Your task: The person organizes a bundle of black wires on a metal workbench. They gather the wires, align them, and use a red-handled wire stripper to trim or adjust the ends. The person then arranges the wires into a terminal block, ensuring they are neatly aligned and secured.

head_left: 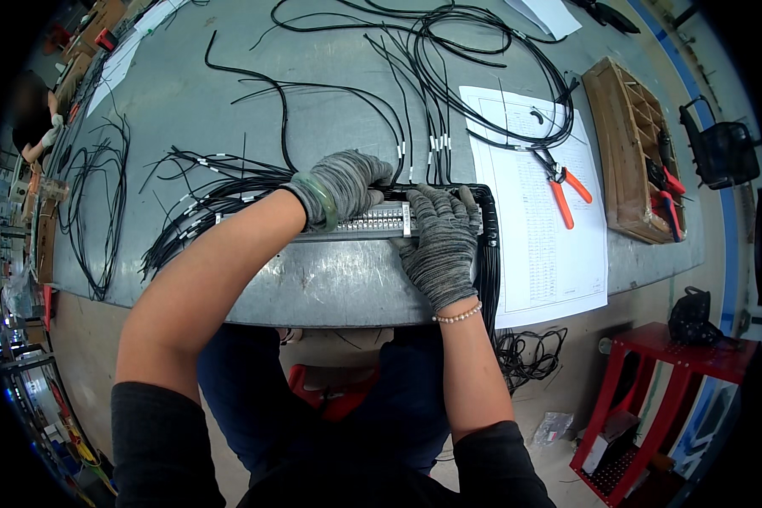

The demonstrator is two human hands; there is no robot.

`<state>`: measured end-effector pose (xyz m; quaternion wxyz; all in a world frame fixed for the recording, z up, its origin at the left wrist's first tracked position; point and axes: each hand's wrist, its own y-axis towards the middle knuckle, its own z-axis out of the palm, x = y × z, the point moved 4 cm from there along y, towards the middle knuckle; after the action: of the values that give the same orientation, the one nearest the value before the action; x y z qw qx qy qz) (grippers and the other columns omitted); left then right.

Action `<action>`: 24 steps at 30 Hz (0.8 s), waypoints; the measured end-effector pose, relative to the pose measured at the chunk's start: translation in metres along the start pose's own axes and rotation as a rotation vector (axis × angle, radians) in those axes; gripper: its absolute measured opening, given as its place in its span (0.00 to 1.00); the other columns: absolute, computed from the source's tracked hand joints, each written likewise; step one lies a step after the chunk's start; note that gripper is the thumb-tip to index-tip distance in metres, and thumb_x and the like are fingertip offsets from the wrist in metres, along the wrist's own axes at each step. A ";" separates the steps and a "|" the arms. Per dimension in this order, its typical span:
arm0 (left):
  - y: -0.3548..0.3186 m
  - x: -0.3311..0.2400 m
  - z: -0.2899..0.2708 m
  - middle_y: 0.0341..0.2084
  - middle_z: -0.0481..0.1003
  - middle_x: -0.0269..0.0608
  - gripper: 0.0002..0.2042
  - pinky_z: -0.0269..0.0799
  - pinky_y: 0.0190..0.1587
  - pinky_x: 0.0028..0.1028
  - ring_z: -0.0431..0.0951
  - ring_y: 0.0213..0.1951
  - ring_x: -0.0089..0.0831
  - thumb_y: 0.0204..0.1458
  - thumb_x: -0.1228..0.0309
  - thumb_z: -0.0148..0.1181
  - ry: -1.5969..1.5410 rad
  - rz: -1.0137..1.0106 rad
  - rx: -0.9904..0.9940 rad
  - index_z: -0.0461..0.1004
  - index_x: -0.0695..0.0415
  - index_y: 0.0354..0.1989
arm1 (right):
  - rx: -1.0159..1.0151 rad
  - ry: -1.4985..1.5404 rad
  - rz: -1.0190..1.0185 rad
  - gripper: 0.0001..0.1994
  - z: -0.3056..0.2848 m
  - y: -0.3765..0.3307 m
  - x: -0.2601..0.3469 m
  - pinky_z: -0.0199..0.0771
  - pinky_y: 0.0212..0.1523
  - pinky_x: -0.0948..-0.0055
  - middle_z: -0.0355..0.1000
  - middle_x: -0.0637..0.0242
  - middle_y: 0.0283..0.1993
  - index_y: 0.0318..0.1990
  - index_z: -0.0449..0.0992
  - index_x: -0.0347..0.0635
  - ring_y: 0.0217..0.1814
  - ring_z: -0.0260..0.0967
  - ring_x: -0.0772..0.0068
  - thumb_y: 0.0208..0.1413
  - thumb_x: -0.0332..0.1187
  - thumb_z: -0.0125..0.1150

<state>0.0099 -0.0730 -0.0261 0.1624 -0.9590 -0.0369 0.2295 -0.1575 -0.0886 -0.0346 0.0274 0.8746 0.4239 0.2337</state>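
A grey-white terminal strip (368,223), with rows of small metal openings, lies along the near part of the metal table. Both hands wear grey knitted gloves. Curled at the strip's far edge, my left hand (340,188) is closed on black wires; its palm side is hidden. My right hand (440,245) spans the strip's right end, thumb on the near side and fingers over the far edge. Black wires (229,178) with white markers fan out on the left. A bound black cable bundle (488,254) bends round the right end and drops past the table edge.
Right of the strip lies a printed sheet (550,262) with orange-handled pliers (563,188). A wooden divided box (622,152) holds red-handled tools. Coiled black cable (483,51) covers the far side. Another person (38,123) is at far left; a red cart (652,398) stands lower right.
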 end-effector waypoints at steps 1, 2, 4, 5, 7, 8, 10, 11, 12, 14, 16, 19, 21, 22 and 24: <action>0.000 0.001 0.000 0.34 0.77 0.48 0.11 0.71 0.46 0.36 0.77 0.40 0.44 0.48 0.68 0.59 -0.022 -0.010 0.010 0.75 0.57 0.40 | 0.003 -0.004 0.001 0.30 0.000 0.000 0.000 0.40 0.70 0.53 0.68 0.63 0.55 0.52 0.72 0.41 0.62 0.60 0.62 0.38 0.40 0.69; -0.001 0.002 -0.001 0.35 0.77 0.48 0.11 0.71 0.46 0.35 0.77 0.40 0.44 0.48 0.69 0.58 -0.042 -0.019 0.018 0.75 0.57 0.41 | 0.002 -0.008 0.002 0.29 -0.001 0.000 0.001 0.40 0.70 0.53 0.68 0.63 0.55 0.52 0.72 0.41 0.62 0.60 0.62 0.38 0.40 0.69; -0.003 0.003 -0.002 0.35 0.77 0.49 0.12 0.71 0.47 0.35 0.77 0.40 0.44 0.48 0.70 0.58 -0.055 -0.015 0.010 0.75 0.57 0.41 | -0.001 -0.015 0.003 0.29 -0.002 0.000 0.002 0.40 0.70 0.53 0.68 0.62 0.55 0.52 0.72 0.41 0.62 0.60 0.62 0.38 0.40 0.69; -0.003 0.002 -0.001 0.35 0.77 0.49 0.12 0.71 0.47 0.35 0.77 0.41 0.44 0.48 0.70 0.58 -0.052 0.002 -0.006 0.75 0.57 0.41 | -0.003 -0.019 0.001 0.29 -0.003 0.000 0.001 0.39 0.70 0.53 0.68 0.63 0.55 0.52 0.72 0.42 0.61 0.60 0.62 0.38 0.40 0.69; -0.002 0.001 0.000 0.36 0.77 0.49 0.12 0.72 0.48 0.35 0.77 0.41 0.44 0.48 0.71 0.58 -0.046 0.024 -0.018 0.75 0.57 0.42 | -0.005 -0.025 -0.001 0.29 -0.004 -0.001 0.000 0.39 0.71 0.54 0.68 0.63 0.55 0.52 0.72 0.42 0.61 0.60 0.62 0.38 0.40 0.69; -0.002 0.001 -0.001 0.36 0.77 0.49 0.12 0.72 0.48 0.35 0.77 0.41 0.44 0.47 0.71 0.58 -0.042 0.022 -0.017 0.75 0.57 0.42 | -0.004 -0.023 -0.001 0.29 -0.005 -0.001 0.001 0.39 0.71 0.54 0.68 0.63 0.55 0.52 0.72 0.42 0.61 0.60 0.62 0.38 0.41 0.69; -0.003 0.002 -0.001 0.36 0.78 0.49 0.12 0.72 0.48 0.35 0.77 0.41 0.44 0.47 0.71 0.58 -0.037 0.025 -0.020 0.75 0.57 0.41 | 0.000 -0.020 0.001 0.29 -0.005 -0.001 0.003 0.39 0.71 0.54 0.68 0.63 0.55 0.52 0.72 0.42 0.62 0.60 0.62 0.38 0.41 0.69; -0.004 0.002 -0.001 0.36 0.78 0.49 0.12 0.72 0.48 0.35 0.77 0.41 0.44 0.47 0.71 0.58 -0.036 0.029 -0.025 0.75 0.57 0.41 | -0.005 -0.013 -0.004 0.29 -0.005 -0.001 0.003 0.39 0.71 0.54 0.68 0.63 0.55 0.52 0.72 0.43 0.62 0.60 0.62 0.38 0.41 0.69; -0.005 0.002 -0.002 0.36 0.78 0.49 0.12 0.72 0.48 0.35 0.77 0.41 0.44 0.47 0.71 0.58 -0.035 0.032 -0.030 0.76 0.57 0.41 | -0.010 -0.006 -0.009 0.29 -0.003 -0.001 0.003 0.38 0.71 0.54 0.68 0.63 0.55 0.51 0.72 0.43 0.62 0.59 0.62 0.38 0.41 0.69; -0.005 0.001 -0.002 0.36 0.78 0.49 0.12 0.72 0.47 0.35 0.77 0.41 0.44 0.47 0.70 0.58 -0.039 0.007 -0.018 0.75 0.57 0.41 | -0.015 0.001 -0.016 0.28 -0.003 -0.001 0.003 0.38 0.71 0.53 0.68 0.63 0.54 0.51 0.73 0.43 0.61 0.60 0.63 0.38 0.41 0.69; -0.006 0.001 -0.003 0.36 0.78 0.48 0.12 0.72 0.47 0.35 0.77 0.41 0.44 0.47 0.70 0.58 -0.041 -0.010 -0.003 0.75 0.57 0.41 | -0.015 0.000 -0.021 0.28 -0.005 -0.001 0.004 0.39 0.71 0.53 0.69 0.63 0.53 0.50 0.73 0.43 0.61 0.60 0.63 0.39 0.41 0.69; -0.004 -0.001 -0.004 0.36 0.77 0.48 0.12 0.72 0.47 0.35 0.77 0.41 0.44 0.47 0.70 0.58 -0.033 -0.003 0.012 0.75 0.56 0.41 | -0.005 -0.005 -0.026 0.27 -0.011 -0.004 0.004 0.38 0.71 0.53 0.69 0.63 0.52 0.50 0.73 0.43 0.60 0.61 0.63 0.39 0.41 0.69; -0.003 -0.001 -0.004 0.37 0.77 0.48 0.13 0.71 0.47 0.35 0.77 0.42 0.43 0.46 0.69 0.58 -0.019 0.010 0.004 0.75 0.56 0.41 | 0.070 -0.009 0.002 0.26 -0.015 -0.011 0.009 0.38 0.71 0.53 0.69 0.63 0.52 0.49 0.73 0.43 0.59 0.62 0.63 0.40 0.41 0.69; -0.003 -0.001 -0.004 0.37 0.77 0.48 0.13 0.71 0.47 0.35 0.77 0.42 0.44 0.46 0.69 0.58 -0.021 0.005 0.004 0.75 0.56 0.41 | 0.106 -0.012 0.018 0.26 -0.017 -0.017 0.012 0.38 0.71 0.53 0.69 0.63 0.52 0.49 0.73 0.43 0.59 0.62 0.63 0.40 0.41 0.69; -0.003 -0.003 -0.003 0.37 0.77 0.48 0.13 0.71 0.47 0.36 0.77 0.41 0.44 0.46 0.69 0.58 -0.028 -0.005 0.008 0.75 0.57 0.42 | 0.141 -0.005 -0.011 0.28 -0.015 -0.031 0.014 0.36 0.72 0.53 0.69 0.61 0.52 0.51 0.72 0.43 0.59 0.62 0.63 0.40 0.42 0.69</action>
<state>0.0089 -0.0717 -0.0214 0.1664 -0.9549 -0.0403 0.2427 -0.1795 -0.0606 -0.0236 -0.0320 0.8727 0.4440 0.2007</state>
